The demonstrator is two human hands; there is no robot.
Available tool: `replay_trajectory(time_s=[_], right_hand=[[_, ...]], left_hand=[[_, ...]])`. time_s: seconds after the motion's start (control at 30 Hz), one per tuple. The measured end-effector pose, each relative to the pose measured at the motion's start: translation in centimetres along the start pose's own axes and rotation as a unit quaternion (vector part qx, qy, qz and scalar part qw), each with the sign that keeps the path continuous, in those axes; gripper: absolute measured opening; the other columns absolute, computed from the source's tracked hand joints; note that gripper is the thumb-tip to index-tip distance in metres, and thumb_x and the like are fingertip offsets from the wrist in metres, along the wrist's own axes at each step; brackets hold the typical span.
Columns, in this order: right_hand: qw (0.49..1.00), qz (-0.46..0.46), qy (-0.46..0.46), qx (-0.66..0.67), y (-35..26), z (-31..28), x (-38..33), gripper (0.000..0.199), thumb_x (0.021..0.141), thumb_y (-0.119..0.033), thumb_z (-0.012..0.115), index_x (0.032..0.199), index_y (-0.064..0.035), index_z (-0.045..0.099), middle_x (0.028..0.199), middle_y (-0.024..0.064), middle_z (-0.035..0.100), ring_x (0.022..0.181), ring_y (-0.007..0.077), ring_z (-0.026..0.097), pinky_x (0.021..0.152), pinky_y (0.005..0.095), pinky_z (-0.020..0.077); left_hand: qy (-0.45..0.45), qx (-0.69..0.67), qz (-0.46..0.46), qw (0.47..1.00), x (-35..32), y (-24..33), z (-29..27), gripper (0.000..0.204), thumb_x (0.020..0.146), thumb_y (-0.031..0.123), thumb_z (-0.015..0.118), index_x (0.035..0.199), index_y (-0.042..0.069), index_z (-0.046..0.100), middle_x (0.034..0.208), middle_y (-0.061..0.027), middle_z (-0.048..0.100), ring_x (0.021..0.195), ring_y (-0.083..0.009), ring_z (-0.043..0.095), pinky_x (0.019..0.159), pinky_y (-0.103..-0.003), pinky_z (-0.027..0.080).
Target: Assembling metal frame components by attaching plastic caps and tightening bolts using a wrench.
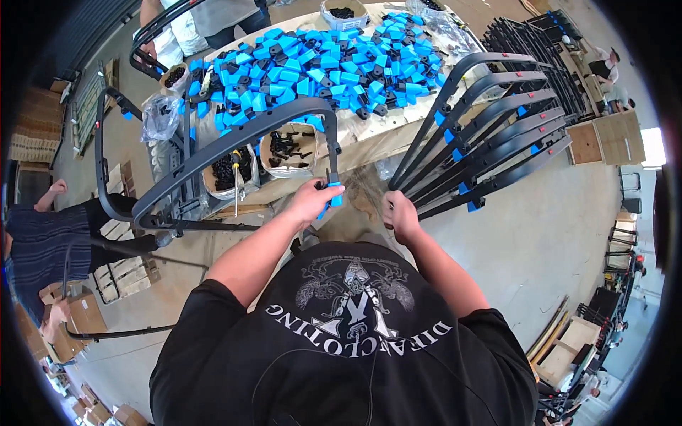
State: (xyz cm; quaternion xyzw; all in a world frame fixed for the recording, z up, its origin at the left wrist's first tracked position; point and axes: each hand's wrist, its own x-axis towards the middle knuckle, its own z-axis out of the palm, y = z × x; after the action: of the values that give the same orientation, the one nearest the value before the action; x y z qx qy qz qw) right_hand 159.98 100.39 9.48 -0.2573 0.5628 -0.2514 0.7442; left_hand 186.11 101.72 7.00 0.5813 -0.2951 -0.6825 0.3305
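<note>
My left hand [311, 202] is closed around a blue plastic piece [335, 193] at the lower end of a bent black tube frame [241, 131]. The frame curves up and away to the left, over the table's front edge. To the right, my right hand [402, 216] is curled into a fist beside the near ends of several stacked black frames [469, 174]. What is inside that fist, if anything, stays hidden. Blue clips show along the stacked frames. Beyond my hands, a large heap of blue and black plastic pieces [312, 67] covers the table [376, 131].
Tubs of black parts [288, 150] stand at the table's near edge, one with a yellow-handled screwdriver [236, 160]. A plastic bag [162, 117] lies at the left. One person [53, 234] handles another frame at left; another person [220, 18] stands across the table.
</note>
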Motion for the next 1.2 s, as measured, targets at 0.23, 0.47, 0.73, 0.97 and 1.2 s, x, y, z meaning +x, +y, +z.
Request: replay_trajectory(time_s=[0.23,0.47,0.73,0.97,1.2], right_hand=[[0.989,0.015,-0.146,0.019,-4.5,2.4,5.3,0.016,0.099,-0.023,0.043,0.093,-0.0105,0.050,0.069,-0.0033,0.043,0.054,0.0078,0.036,0.047,0.0261,0.0264],[0.985,-0.001,-0.170,-0.014,-8.0,2.7,10.5,0.017,0.098,-0.015,0.061,0.108,-0.0020,0.061,0.072,-0.0033,0.052,0.056,0.0063,0.043,0.048,0.0235,0.0309],[0.982,0.006,-0.188,0.004,-8.9,4.7,13.2,0.016,0.096,-0.014,0.063,0.105,-0.0006,0.067,0.078,0.0001,0.057,0.057,0.0063,0.045,0.049,0.0229,0.0341],[0.982,0.006,-0.189,-0.005,-9.2,4.8,13.6,0.017,0.098,-0.013,0.059,0.105,0.0000,0.067,0.082,0.0028,0.057,0.058,0.0072,0.046,0.051,0.0226,0.0361],[0.971,0.014,-0.237,0.026,-9.0,4.4,14.4,0.016,0.098,-0.011,0.059,0.107,-0.0003,0.066,0.081,0.0039,0.057,0.059,0.0088,0.046,0.051,0.0230,0.0354]], left_hand=[[0.026,0.005,-0.021,0.999,3.3,1.8,1.5,0.030,0.087,0.034,0.078,0.098,0.007,0.070,0.084,-0.0007,0.067,0.070,-0.0109,0.060,0.061,-0.028,0.047],[0.034,-0.054,-0.008,0.998,3.8,2.6,3.0,0.029,0.090,0.031,0.075,0.105,0.007,0.068,0.089,-0.0020,0.068,0.075,-0.0106,0.062,0.063,-0.027,0.050],[0.072,-0.108,-0.014,0.991,4.6,4.2,3.1,0.031,0.088,0.023,0.078,0.110,0.005,0.065,0.093,-0.0043,0.069,0.079,-0.0130,0.064,0.065,-0.027,0.051],[0.058,-0.125,0.006,0.990,4.5,3.8,2.9,0.031,0.087,0.018,0.078,0.112,0.006,0.066,0.097,-0.0036,0.070,0.083,-0.0126,0.065,0.067,-0.028,0.052],[0.061,-0.130,0.006,0.990,4.6,2.7,2.5,0.032,0.084,0.017,0.080,0.111,0.006,0.066,0.102,-0.0031,0.071,0.087,-0.0133,0.066,0.070,-0.029,0.052]])
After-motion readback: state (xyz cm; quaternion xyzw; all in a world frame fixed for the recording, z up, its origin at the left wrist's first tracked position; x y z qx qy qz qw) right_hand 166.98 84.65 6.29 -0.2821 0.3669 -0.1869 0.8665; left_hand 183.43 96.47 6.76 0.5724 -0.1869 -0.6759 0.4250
